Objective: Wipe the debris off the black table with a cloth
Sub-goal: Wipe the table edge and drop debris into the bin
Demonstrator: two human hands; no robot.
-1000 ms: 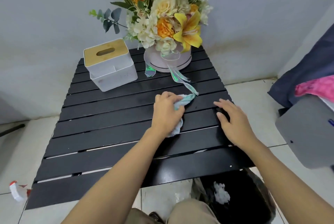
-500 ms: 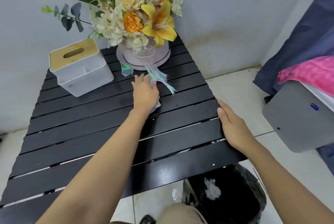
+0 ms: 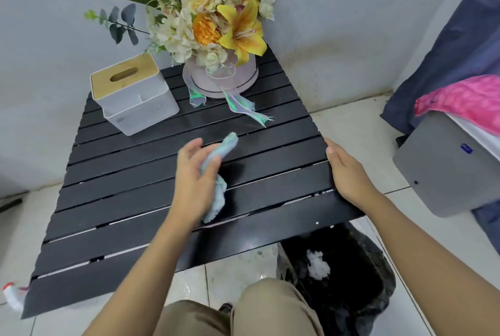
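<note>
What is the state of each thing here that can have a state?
left hand, holds the cloth.
cloth, bunched up.
right hand, flat on the table's right edge.
black table, white specks near its right corner.
tissue box, upright, lid on.
trash bin, open, white wad inside.

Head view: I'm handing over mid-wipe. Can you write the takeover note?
Left hand grips the crumpled light blue cloth over mid-table.
Right hand lies flat on the right edge of the black slatted table.
Done: no debris visible on the middle slats.
Left: small white specks near the front right edge, above the black-lined bin.
</note>
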